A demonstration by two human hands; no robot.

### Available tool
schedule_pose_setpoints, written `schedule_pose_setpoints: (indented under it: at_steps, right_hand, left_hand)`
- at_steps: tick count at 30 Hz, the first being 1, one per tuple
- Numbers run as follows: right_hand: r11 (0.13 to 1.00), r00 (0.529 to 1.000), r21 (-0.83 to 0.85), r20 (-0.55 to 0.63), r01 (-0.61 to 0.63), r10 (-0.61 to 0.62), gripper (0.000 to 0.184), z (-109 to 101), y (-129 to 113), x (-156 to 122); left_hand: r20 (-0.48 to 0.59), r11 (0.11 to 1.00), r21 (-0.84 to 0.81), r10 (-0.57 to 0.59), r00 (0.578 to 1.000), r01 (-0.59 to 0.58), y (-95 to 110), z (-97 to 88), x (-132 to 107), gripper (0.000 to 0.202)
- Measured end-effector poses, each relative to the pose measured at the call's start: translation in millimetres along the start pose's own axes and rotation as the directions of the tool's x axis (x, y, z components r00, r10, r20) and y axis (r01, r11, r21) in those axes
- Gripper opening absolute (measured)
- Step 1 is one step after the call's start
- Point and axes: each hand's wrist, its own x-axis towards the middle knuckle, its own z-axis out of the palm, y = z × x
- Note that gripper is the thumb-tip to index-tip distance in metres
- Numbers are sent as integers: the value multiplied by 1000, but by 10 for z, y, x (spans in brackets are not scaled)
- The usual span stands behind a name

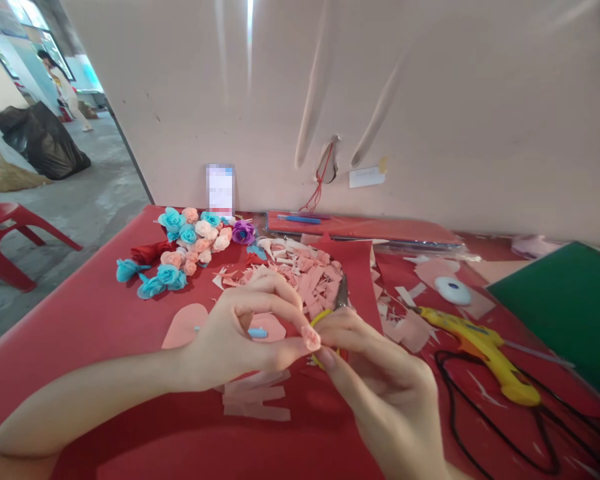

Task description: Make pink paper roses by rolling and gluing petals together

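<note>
Between my two hands is a small pink paper flower (pixel 311 338), rolled tight at its centre. The thumb and fingertips of my left hand (pixel 255 327) pinch it from the left. From the right, the thumb and fingers of my right hand (pixel 380 367) close on its other side. Scissors (pixel 342 293) with yellow handles lie behind my right hand, which partly covers them. Below my left hand are several pink paper strips (pixel 257 398). Pink rounded paper pieces (pixel 185 323) and a light blue stick or pen (pixel 258 333) lie behind my left wrist and fingers.
Finished blue, pink, red and purple paper flowers (pixel 187 233) sit at the back left. A heap of pink scraps (pixel 310 273) lies mid-table. To the right are a yellow glue gun (pixel 480 340) with a black cord, a white oval object (pixel 453 291) and a green board (pixel 565 313). A phone (pixel 221 190) leans on the wall.
</note>
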Motion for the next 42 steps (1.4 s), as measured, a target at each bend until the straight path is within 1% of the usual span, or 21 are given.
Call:
schedule_pose_setpoints:
  at_steps: [3,6,9,12,15,17,21,24,27,31,35,37,40,42]
  right_hand:
    - [991,997,112,44,-74,69,19,-12,21,1]
    - [944,975,257,129,-209,180,16,-26,50,2]
    - [852,927,383,253,-358,276,9,-32,61,22]
    - [717,853,480,400,-506,334,6,-27,54,64]
    - [594,781,521,513,-613,356,6,-18,58,102]
    - [548,751,524,546,-652,371,5,-14,81,113]
    - [476,704,525,599,-705,381,4,-4,163,105]
    - [436,680,534,656,-724,327,5,1,236,93]
    - [451,685,544,684,-708,250,5,-13,290,92]
    - [561,717,525,671,-640,189,7,-59,292,112]
    - [664,743,478,645,-575,179,15,-103,232,138]
    - [716,758,450,630,-534,170,19,-114,208,149]
    - [786,779,413,613,-460,133,20,-124,194,162]
    - [824,791,391,602,-410,108,20,-129,196,170]
  left_hand:
    - [45,1000,-16,-3,999,3,6,-17,-5,17]
    - [108,1000,-10,18,994,-17,6,-55,-4,17]
    - [207,999,-32,22,978,-15,6,-107,11,15]
    - [286,999,-46,7,958,6,21,-156,29,16]
    - [336,999,-37,1,942,12,40,-193,39,16]
    - [350,1000,-17,-11,937,18,47,-211,45,16]
    - [369,1000,13,-21,929,17,57,-241,62,15]
    - [387,998,55,-43,921,23,76,-257,70,13]
    - [394,993,111,-84,915,43,112,-261,63,11]
    - [355,979,187,-148,923,85,177,-253,45,10]
    - [328,982,163,-145,933,95,237,-259,38,11]
    - [328,980,164,-162,931,112,262,-263,38,13]
    - [329,972,189,-197,924,140,298,-260,38,13]
    - [326,971,193,-199,924,141,322,-254,38,12]
